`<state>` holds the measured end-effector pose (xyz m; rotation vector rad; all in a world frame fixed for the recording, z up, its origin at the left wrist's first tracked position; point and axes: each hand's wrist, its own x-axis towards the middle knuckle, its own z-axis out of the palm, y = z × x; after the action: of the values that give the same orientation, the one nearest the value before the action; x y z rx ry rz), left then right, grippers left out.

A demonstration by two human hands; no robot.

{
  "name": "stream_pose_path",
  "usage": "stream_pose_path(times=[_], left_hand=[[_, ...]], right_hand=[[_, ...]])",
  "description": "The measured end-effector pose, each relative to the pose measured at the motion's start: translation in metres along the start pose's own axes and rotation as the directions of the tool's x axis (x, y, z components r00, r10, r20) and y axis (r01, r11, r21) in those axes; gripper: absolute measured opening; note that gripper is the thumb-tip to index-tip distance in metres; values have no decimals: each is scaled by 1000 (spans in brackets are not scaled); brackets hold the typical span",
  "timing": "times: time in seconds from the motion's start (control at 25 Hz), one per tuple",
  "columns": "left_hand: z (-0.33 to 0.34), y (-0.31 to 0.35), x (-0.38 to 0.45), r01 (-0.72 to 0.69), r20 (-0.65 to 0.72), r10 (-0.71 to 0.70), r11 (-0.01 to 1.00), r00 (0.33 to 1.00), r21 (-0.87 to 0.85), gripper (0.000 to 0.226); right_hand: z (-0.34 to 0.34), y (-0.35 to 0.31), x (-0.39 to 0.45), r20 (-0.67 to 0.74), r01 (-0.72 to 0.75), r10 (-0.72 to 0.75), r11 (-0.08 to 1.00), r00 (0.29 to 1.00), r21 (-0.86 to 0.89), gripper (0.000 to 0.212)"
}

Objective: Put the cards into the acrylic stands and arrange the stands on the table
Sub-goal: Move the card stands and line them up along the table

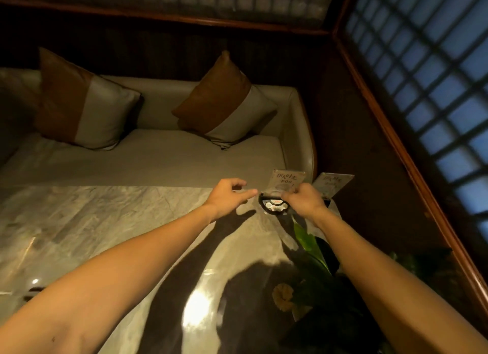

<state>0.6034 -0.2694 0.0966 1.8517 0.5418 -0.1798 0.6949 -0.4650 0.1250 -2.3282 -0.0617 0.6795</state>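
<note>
Two clear acrylic stands with printed cards stand at the far right corner of the marble table (105, 221). The nearer stand (287, 181) faces me and shows red characters. The second stand (333, 184) is angled to its right. My right hand (303, 199) is in front of both stands with its fingers at the base of the nearer one; whether it grips the stand is unclear. My left hand (228, 195) hovers just left of that stand, empty, index finger pointing toward it, fingers apart.
A small black call-button device (273, 206) lies on the table below the stands. A potted plant with green leaves (309, 244) and a yellow flower (284, 297) fills the near right. Beyond the table is a beige sofa (158, 155) with two cushions.
</note>
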Motion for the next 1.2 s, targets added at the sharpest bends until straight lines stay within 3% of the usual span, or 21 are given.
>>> stream_pose_path(times=[0.08,0.24,0.4,0.56,0.76,0.96,1.2], left_hand=[[-29,3,-29,-16,-22,16,1000,1000,10,76],[-93,4,-95,-44,-104,45,999,993,16,89],[-159,-9,-159,-81,-199,84,996,976,25,87],[-225,-52,-217,-112,-309,120,993,944,46,82],[-291,-129,-264,-1,-373,12,1000,928,28,93],[-327,-206,-294,85,-328,-77,996,942,10,103],[-335,-274,-294,233,-250,-228,972,941,-8,102]], right_hand=[[7,-22,-22,40,50,-49,999,998,-13,29],[43,-73,-75,153,254,-242,965,958,-65,65],[100,-124,-129,183,438,-420,896,889,-71,84],[176,-155,-169,280,542,-504,837,817,-72,99],[269,-168,-204,406,532,-477,847,780,-27,113],[344,-164,-225,437,512,-452,859,778,-23,122],[405,-167,-242,479,432,-396,901,783,37,118]])
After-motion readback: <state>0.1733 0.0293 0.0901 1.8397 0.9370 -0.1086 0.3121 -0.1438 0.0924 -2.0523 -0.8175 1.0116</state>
